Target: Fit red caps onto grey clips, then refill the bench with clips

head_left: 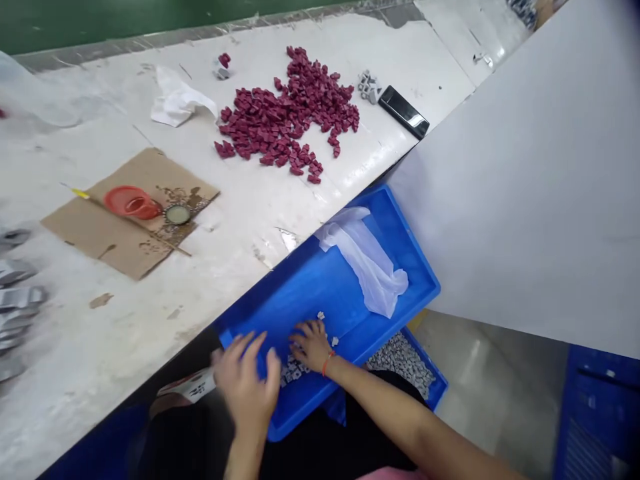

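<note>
My right hand (312, 347) reaches into a blue plastic tray (320, 287), its fingers bent and spread over a heap of small grey pieces (294, 371). It seems to touch them, though the palm hides what lies beneath. A few loose grey pieces (321, 315) lie near its fingertips. Above the tray's near left end, my left hand (249, 377) is held with fingers apart and nothing in them; it is slightly blurred. A crumpled translucent plastic bag (373, 270) lies in the far part of the tray.
On the white table (210, 293) lie a dark red heap of small pieces (295, 110), a black phone (404, 112), a white crumpled cloth or paper (177, 100) and cardboard (95, 227) bearing a red dish (131, 202). A lower blue bin (441, 387) holds grey pieces. A white panel (525, 187) stands right.
</note>
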### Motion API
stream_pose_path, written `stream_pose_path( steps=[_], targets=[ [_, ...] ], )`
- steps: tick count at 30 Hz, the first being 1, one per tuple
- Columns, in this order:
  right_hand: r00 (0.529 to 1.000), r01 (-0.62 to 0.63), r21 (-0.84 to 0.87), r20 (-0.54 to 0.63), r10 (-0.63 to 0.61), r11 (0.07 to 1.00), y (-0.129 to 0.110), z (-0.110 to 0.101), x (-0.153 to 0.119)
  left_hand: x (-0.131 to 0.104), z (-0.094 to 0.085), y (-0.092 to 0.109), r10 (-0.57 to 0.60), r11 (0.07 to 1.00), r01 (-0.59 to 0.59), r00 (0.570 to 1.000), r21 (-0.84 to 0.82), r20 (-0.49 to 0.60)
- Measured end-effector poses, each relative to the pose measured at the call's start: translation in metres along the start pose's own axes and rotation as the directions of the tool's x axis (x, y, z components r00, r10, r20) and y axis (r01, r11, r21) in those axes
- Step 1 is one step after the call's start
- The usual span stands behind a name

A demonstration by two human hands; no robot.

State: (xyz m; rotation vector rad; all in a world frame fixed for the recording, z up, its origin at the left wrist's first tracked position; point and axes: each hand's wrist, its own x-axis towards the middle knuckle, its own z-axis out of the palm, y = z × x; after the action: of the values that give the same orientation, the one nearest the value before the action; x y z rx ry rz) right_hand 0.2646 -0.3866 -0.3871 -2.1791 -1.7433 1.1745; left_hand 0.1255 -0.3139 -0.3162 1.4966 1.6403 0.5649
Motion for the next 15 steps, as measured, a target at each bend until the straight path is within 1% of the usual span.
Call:
stream_pose_path(
  steps=[1, 2, 3, 5, 6, 8, 10, 11, 12, 13, 15],
  targets=[
    [0.998, -0.057, -0.016, -0.032, 0.057, 0.998, 0.008, -0.006, 0.003, 0.001, 0.019, -0.001, -0.053, 0.997, 0.048, 0.996, 0.066, 0.067],
    [0.992, -0.113, -0.03, -0.055, 0.111, 0.993, 0.016, -0.011, 0.007, 0.002, 0.039, -0.005, -0.132, 0.983, 0.116, 0.985, 0.142, 0.113],
    [0.986, -0.158, -0.041, -0.063, 0.155, 0.987, 0.025, -0.015, 0.01, 0.003, 0.058, -0.009, -0.229, 0.955, 0.196, 0.965, 0.222, 0.131],
    [0.978, -0.205, -0.052, -0.03, 0.204, 0.977, 0.038, -0.017, 0.01, -0.001, 0.088, -0.02, -0.413, 0.863, 0.351, 0.905, 0.363, 0.107],
    [0.976, -0.216, -0.052, 0.0, 0.216, 0.975, 0.042, -0.016, 0.006, -0.006, 0.098, -0.026, -0.48, 0.813, 0.404, 0.873, 0.419, 0.09],
    [0.968, -0.24, -0.04, 0.061, 0.242, 0.97, 0.045, -0.012, -0.004, -0.02, 0.109, -0.034, -0.557, 0.74, 0.449, 0.827, 0.5, 0.081],
    [0.953, -0.291, -0.018, 0.081, 0.292, 0.956, 0.043, -0.009, -0.013, -0.035, 0.111, -0.038, -0.595, 0.697, 0.461, 0.8, 0.55, 0.083],
    [0.94, -0.335, -0.009, 0.067, 0.335, 0.942, 0.043, -0.009, -0.014, -0.04, 0.111, -0.04, -0.608, 0.679, 0.467, 0.79, 0.566, 0.078],
    [0.919, -0.393, -0.002, 0.04, 0.393, 0.92, 0.043, -0.01, -0.014, -0.043, 0.11, -0.041, -0.619, 0.664, 0.475, 0.783, 0.577, 0.067],
    [0.887, -0.462, 0.004, 0.005, 0.462, 0.887, 0.044, -0.011, -0.013, -0.043, 0.11, -0.042, -0.629, 0.649, 0.487, 0.776, 0.584, 0.053],
    [0.8, -0.598, 0.018, -0.053, 0.598, 0.802, 0.048, -0.014, -0.009, -0.04, 0.112, -0.045, -0.656, 0.619, 0.52, 0.754, 0.589, 0.023]
  ],
)
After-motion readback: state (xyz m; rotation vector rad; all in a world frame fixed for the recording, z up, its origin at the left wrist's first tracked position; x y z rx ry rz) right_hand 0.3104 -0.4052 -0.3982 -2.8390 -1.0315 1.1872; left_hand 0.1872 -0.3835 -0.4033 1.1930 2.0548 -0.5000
